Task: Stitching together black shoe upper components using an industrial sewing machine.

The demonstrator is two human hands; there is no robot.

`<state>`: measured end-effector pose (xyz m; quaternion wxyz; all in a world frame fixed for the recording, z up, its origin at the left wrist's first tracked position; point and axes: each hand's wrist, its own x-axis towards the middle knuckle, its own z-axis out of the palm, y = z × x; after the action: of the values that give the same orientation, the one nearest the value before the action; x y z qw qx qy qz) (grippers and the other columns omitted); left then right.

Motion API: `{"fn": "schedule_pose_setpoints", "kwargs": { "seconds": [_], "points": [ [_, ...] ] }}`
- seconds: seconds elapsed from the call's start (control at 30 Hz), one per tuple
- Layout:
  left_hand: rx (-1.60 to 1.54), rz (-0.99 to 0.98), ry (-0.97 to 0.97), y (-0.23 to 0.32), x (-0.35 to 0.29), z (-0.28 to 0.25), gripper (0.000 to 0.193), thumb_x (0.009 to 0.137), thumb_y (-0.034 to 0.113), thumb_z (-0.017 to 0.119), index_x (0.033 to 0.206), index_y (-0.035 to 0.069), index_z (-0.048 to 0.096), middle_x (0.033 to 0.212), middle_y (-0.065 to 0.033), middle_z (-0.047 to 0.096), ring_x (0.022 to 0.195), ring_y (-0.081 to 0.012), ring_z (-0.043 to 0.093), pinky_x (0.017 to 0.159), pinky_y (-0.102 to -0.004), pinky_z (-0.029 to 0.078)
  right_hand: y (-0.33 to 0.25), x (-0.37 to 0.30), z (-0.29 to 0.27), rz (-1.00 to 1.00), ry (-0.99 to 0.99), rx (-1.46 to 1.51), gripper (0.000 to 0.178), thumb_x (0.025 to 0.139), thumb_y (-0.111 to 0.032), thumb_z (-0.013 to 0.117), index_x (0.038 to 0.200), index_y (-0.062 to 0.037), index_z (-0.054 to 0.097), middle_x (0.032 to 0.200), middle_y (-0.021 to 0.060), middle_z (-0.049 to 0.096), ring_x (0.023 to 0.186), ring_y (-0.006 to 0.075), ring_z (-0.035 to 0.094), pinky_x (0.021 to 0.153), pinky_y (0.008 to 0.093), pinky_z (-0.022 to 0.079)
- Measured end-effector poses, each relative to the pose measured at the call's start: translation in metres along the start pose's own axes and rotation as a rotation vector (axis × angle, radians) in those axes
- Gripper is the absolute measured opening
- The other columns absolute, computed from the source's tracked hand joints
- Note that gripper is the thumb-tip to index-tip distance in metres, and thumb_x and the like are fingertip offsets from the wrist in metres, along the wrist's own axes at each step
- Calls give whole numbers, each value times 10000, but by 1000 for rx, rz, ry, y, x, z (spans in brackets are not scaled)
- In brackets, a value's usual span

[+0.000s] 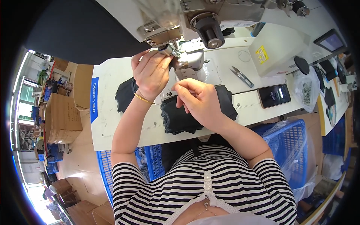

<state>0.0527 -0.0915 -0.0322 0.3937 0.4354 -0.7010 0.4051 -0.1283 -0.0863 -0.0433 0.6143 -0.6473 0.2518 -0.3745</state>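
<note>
My left hand (152,73) is raised at the needle area of a sewing machine (189,62). Its fingers are pinched together beside the presser foot, on a dark bit of black fabric that mostly hides behind them. Just right of it, my right hand (200,103) hovers over a stack of black fabric pieces (180,118). The right fingers are curled in with thumb and forefinger close together; anything between them is too small to make out. More black fabric (125,95) lies on the white machine table (123,129), left of my left wrist.
Right of the machine lie thread snips (242,77) and a phone (274,96). A clear plastic bag (305,90) hangs at the table's right end. Blue crates (288,146) stand below the front edge. Cardboard boxes (63,118) are on the floor at left. A large dark panel (82,32) fills the upper left.
</note>
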Motion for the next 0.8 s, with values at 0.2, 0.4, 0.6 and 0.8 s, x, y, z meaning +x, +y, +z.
{"fn": "schedule_pose_setpoints", "kwargs": {
  "seconds": [0.2,0.4,0.6,0.8],
  "points": [
    [-12,49,-13,0,-1,0,232,650,-49,746,861,41,714,840,-40,683,810,-210,655,920,-372,449,6,-8,4,-11,-31,10,171,936,-134,599,887,9,677,629,48,645,535,69,571,505,238,431],
    [-59,-326,-26,2,-21,13,260,626,17,740,863,54,638,998,-78,617,947,-284,584,895,-401,397,18,-22,-9,-48,-35,-68,164,974,-107,568,968,9,684,670,21,646,523,29,521,475,190,394],
    [-117,-316,-183,-15,-25,8,266,679,-62,642,934,15,661,1017,-139,645,1034,-362,578,941,-418,434,42,-20,-27,-134,146,-281,164,887,-106,678,984,25,664,839,127,669,714,170,646,642,296,512],
    [202,-400,-468,-81,-111,-88,471,669,-36,588,1133,6,654,1127,-89,649,1108,-290,557,1022,-414,378,69,-42,-78,-229,322,-1109,523,787,-257,786,1175,39,598,1115,148,565,1068,335,544,942,443,419]
  ]
}}
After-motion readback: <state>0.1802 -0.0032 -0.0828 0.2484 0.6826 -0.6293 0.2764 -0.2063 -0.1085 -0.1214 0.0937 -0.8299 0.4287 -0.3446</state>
